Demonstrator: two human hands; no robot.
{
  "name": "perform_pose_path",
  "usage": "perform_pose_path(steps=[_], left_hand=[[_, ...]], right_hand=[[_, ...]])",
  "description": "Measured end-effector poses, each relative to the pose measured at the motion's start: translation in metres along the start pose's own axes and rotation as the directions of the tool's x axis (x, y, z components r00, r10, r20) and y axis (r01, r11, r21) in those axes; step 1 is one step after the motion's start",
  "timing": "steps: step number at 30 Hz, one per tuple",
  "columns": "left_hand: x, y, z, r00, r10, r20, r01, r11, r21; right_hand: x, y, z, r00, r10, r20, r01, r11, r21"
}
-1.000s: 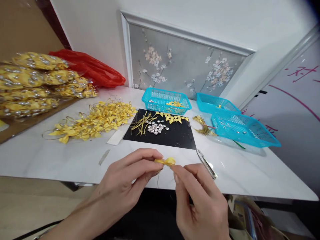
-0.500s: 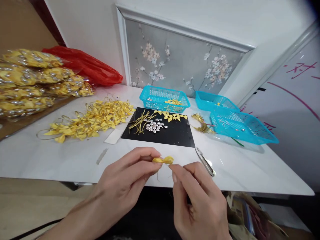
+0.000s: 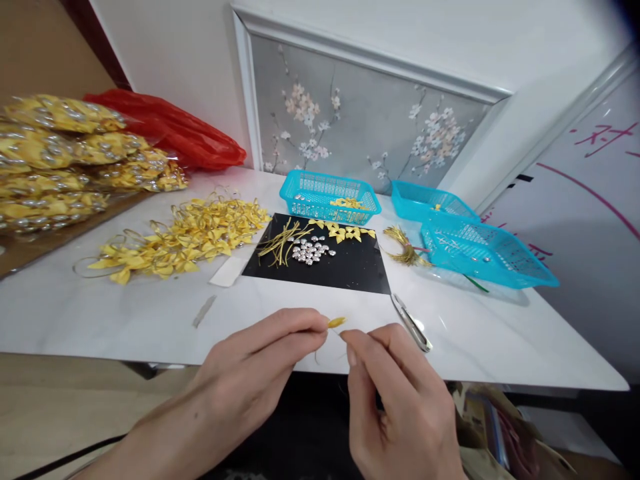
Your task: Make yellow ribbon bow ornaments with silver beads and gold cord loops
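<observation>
Small yellow ribbon piece (image 3: 337, 322) pinched by left hand (image 3: 267, 360)
Thin pale cord (image 3: 337, 333), seemingly gripped by right hand (image 3: 403, 397), is best held taut.

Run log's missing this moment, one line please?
left hand: pinching yellow ribbon | right hand: pinching thread | black mat: silver beads, gold cords, yellow pieces

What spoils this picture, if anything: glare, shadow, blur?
Head view, right: glare whitens the tabletop beside the silver snips, and a soft shadow lies under the nearest blue basket; head view, upper right: the corner goes black; head view, middle: the yellow ribbon piece in the left hand shows too small for fine detail.
</observation>
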State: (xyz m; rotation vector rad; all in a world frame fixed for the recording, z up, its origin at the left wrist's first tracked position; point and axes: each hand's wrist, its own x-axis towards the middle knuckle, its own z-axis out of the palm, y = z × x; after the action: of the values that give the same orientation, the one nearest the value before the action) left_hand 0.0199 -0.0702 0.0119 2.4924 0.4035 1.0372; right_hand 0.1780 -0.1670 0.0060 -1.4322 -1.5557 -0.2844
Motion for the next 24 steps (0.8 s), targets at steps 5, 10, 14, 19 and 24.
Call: perform_pose_path(steps=[5, 10, 14, 19, 24], left_hand=[[0.001, -0.002, 0.001, 0.999, 0.032, -0.036, -0.034, 0.998, -0.044], [0.006, -0.006, 0.000, 0.998, 0.064, 0.024, -0.062, 0.995, -0.078], [0.009, -0.008, -0.001, 0.996, 0.081, 0.032, -0.078, 0.993, -0.093], [0.008, -0.005, 0.000, 0.998, 0.053, -0.026, -0.052, 0.999, 0.009], [-0.002, -0.002, 0.000, 0.999, 0.004, -0.045, -0.003, 1.000, 0.012]], right_hand=[[-0.001, 0.002, 0.000, 0.999, 0.018, 0.027, -0.017, 0.999, -0.046], [-0.002, 0.004, 0.001, 0.996, 0.058, 0.068, -0.055, 0.997, -0.054], [-0.002, 0.005, 0.001, 0.989, 0.064, 0.134, -0.051, 0.994, -0.102], [-0.004, 0.005, 0.003, 0.993, 0.030, 0.114, -0.018, 0.995, -0.101], [-0.007, 0.004, 0.003, 0.995, 0.043, 0.095, -0.036, 0.997, -0.075]])
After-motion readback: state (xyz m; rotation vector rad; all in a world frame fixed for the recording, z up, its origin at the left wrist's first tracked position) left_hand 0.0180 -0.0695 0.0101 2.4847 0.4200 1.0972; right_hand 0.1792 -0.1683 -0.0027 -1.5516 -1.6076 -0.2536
